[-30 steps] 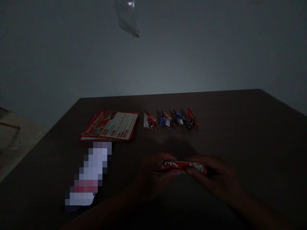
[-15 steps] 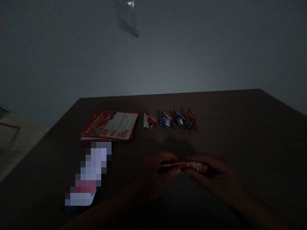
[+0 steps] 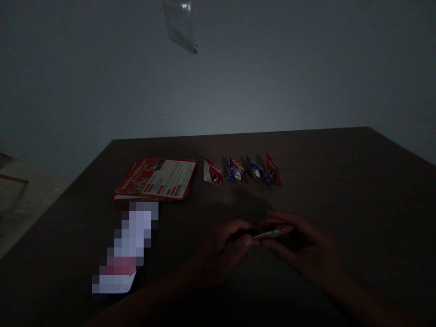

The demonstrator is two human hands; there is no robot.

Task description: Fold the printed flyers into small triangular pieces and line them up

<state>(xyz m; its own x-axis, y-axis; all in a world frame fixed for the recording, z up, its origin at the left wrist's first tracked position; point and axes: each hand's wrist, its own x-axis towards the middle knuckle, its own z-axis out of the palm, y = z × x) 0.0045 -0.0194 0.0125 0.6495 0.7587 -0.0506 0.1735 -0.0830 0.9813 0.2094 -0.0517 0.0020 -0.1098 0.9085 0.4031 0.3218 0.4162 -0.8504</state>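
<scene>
A thin red-and-multicoloured printed paper piece, seen nearly edge-on, is held above the table between both my hands. My left hand pinches its left end, thumb on the near side. Around its right part are the thumb and fingers of my right hand. Dim light hides much of the fingers. Beyond the hands stand several folded paper pieces in a row: a red-and-white one, a blue-and-yellow one, a dark blue one and a red one.
A stack of red-and-white printed sheets lies left of the row. In front of it is a bright, pixelated phone-like object. The dark wooden table meets a grey wall, where a clear plastic bag hangs.
The held paper piece has tilted, its right end now higher than its left. My left thumb has moved up, and my right fingers have lifted slightly. The row and the stack have not moved.
</scene>
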